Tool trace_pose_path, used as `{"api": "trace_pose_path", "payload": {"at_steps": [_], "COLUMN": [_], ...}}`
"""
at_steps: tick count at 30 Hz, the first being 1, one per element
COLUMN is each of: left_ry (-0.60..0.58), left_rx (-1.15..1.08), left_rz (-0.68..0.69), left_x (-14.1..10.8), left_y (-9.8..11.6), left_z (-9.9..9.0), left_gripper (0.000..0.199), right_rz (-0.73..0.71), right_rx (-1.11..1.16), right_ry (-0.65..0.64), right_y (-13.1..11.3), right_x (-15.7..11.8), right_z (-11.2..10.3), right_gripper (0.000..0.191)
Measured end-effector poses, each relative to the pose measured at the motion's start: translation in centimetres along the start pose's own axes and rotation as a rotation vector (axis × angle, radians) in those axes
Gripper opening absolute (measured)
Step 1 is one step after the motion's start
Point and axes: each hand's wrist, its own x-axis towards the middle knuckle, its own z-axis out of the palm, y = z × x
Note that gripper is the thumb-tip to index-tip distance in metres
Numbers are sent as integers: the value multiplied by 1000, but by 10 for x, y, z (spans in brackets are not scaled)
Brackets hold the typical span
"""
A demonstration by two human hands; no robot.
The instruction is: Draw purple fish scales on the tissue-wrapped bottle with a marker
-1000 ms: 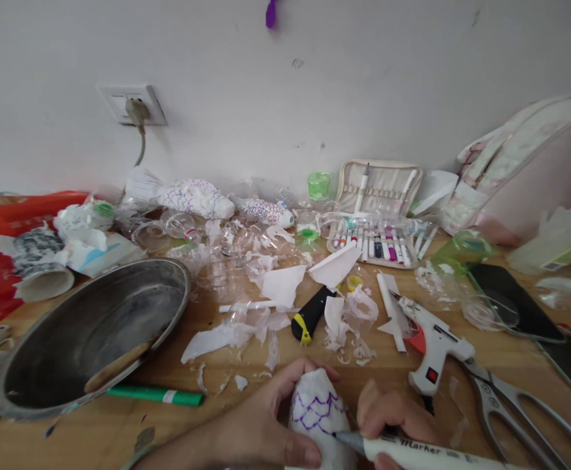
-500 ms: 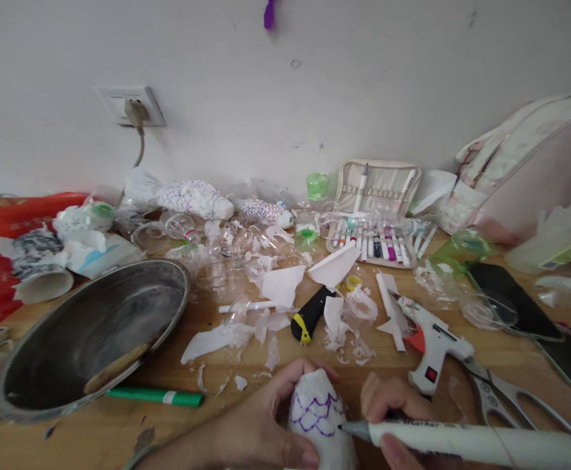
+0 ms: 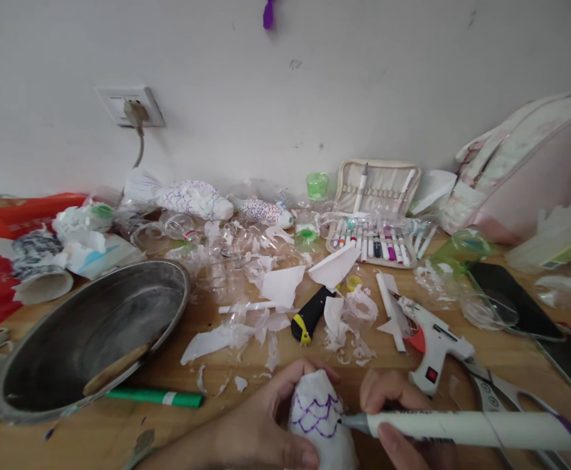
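At the bottom centre stands a white rounded paper form [image 3: 320,418] with rows of purple scale-like arcs on its upper part. My left hand [image 3: 265,421] is wrapped round it from the left, thumb across its front. A white marker [image 3: 471,429] with a grey tip section lies almost level in the fingers of my right hand [image 3: 395,414], its point touching or nearly touching the form's right side beside the arcs. The form's lower end is cut off by the frame.
A metal basin [image 3: 94,333] stands at the left, a green marker [image 3: 155,396] below it. Paper and plastic scraps surround a black-yellow cutter [image 3: 312,315]. Right are a glue gun [image 3: 436,346], scissors [image 3: 498,391] and a phone [image 3: 510,300]. Behind stand a pen case [image 3: 378,189] and patterned fish shapes [image 3: 194,199].
The marker has tilted to a more level position, and its tip has moved slightly up and right along the form. My left hand holds the form as before.
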Motion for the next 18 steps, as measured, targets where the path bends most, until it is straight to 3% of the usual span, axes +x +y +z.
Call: {"api": "trace_pose_path", "payload": {"at_steps": [13,18], "left_ry": [-2,-29], "left_rx": [-7,-82], "left_rz": [14,16], "left_x": [0,-2], "left_y": [2,1], "left_z": [1,2], "left_gripper": [57,54], "right_rz": [15,-20], "right_rx": [-47,-20], "right_ry": [13,138], "right_y": [8,-1], "right_x": [-2,5], "right_z": [0,3], "right_gripper": [21,22]}}
